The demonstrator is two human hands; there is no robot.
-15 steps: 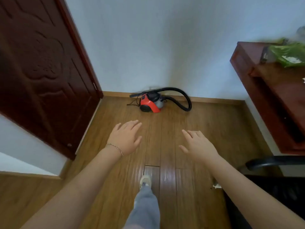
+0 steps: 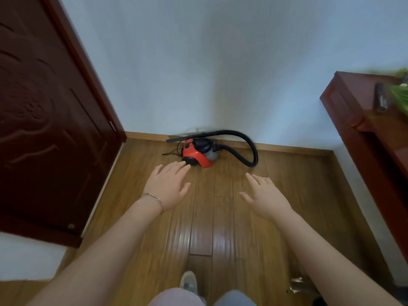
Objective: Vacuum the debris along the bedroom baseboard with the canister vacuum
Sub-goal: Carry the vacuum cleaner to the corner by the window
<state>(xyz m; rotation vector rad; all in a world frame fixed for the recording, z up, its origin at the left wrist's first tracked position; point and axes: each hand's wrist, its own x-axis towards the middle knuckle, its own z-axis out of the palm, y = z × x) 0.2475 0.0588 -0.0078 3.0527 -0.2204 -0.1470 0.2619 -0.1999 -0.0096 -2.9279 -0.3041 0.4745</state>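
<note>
A small red and grey canister vacuum (image 2: 198, 154) sits on the wooden floor against the far wall, beside the wooden baseboard (image 2: 287, 149). Its black hose (image 2: 249, 146) loops out to the right and back over the top, ending in a black nozzle tube pointing left. My left hand (image 2: 169, 186) is stretched forward, palm down, fingers apart, its fingertips just short of the vacuum in the picture. My right hand (image 2: 263, 196) reaches forward too, open and holding nothing, below the hose loop. A small scrap of debris (image 2: 295, 286) lies on the floor at lower right.
A dark red-brown door (image 2: 44, 129) stands open on the left. A reddish wooden desk (image 2: 364, 120) juts in on the right, with a green bag on top. My foot (image 2: 188, 281) and both knees show at the bottom.
The vacuum looks larger and closer, so I have stepped toward it. Both hands have stayed outstretched and open. The black chair arm at lower right has left the view.
</note>
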